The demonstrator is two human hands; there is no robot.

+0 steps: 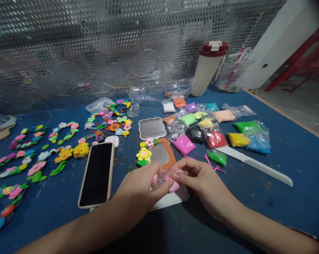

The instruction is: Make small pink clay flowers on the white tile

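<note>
Between my two hands is a small clear bag of light pink clay [174, 186]. My left hand [139, 185] pinches the bag's crumpled plastic, and a bit of pink shows by its fingertips. The fingers of my right hand [198, 176] are closed on the bag's other side. Below them lies a white flat panel [172, 200], partly covered by the hands. Just beyond is a small mirror [159, 155] edged with brown clay on the right and with clay flowers and leaves on its left. Farther back lies a plain mirror with a wavy white rim [152, 128].
A phone [97, 174] lies left of my hands, near several flower-decorated frames [62, 155]. To the right are bags of coloured clay [184, 144] and a white comb-handled knife [254, 165]. A tumbler [209, 68] stands at the back before a perforated metal panel [96, 46].
</note>
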